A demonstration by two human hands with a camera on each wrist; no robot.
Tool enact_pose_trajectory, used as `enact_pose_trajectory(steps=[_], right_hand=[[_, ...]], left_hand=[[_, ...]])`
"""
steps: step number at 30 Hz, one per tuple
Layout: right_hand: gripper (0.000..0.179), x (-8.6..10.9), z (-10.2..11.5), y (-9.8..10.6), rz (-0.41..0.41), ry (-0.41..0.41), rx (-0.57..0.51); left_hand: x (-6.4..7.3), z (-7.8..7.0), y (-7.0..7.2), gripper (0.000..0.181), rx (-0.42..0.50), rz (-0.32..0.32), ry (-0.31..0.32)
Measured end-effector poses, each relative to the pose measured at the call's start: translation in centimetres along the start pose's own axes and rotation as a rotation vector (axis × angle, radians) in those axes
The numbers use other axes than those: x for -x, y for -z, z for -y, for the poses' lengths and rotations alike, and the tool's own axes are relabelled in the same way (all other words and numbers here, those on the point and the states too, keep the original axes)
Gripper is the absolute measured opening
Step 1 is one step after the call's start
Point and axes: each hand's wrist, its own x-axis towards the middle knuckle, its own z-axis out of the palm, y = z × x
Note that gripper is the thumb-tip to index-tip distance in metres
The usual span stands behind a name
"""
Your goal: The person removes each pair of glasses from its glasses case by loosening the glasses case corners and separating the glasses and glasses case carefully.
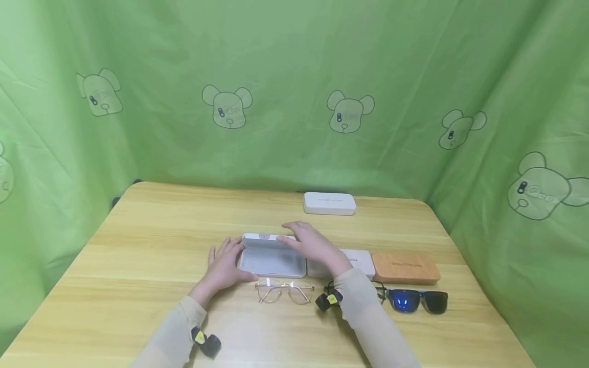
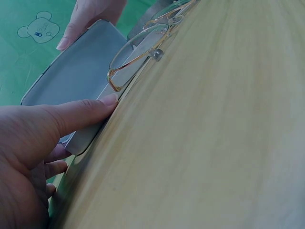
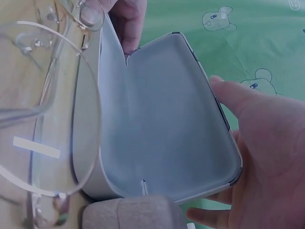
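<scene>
A glasses case point(image 1: 273, 261) with a grey lining lies on the table, its lid point(image 3: 167, 114) raised. My left hand point(image 1: 224, 267) grips the base at its left end, thumb point(image 2: 90, 112) along the front edge and fingers round the side. With the thumb on its free edge and fingers behind, my right hand point(image 1: 317, 245) holds the lid near its right end. Gold-rimmed glasses point(image 1: 284, 291) lie just in front of the case. The inside of the case holds nothing.
Right of the open case sit a closed white case point(image 1: 361, 260) and a wood-grain case point(image 1: 406, 267). Black-framed glasses point(image 1: 380, 290), partly behind my right wrist, and blue-lensed sunglasses point(image 1: 417, 301) lie before them. Another white case point(image 1: 329, 203) is at the table's back edge.
</scene>
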Motion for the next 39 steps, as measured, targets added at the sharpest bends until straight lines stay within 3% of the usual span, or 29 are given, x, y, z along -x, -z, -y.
enact_pose_trajectory(steps=[18,28,39], right_hand=[[0.065,-0.1,-0.5,-0.1,0.037,0.027,-0.063],[0.066,-0.8,-1.1,0.6,0.180,-0.014,-0.176],[0.056,-1.4,-1.3,1.1,0.250,-0.016,-0.208]], left_hand=[[0.1,-0.1,-0.1,0.098,0.007,-0.006,0.000],[0.0,0.0,0.2,0.098,0.000,-0.005,0.005],[0.2,-0.1,0.1,0.099,0.011,-0.004,-0.001]])
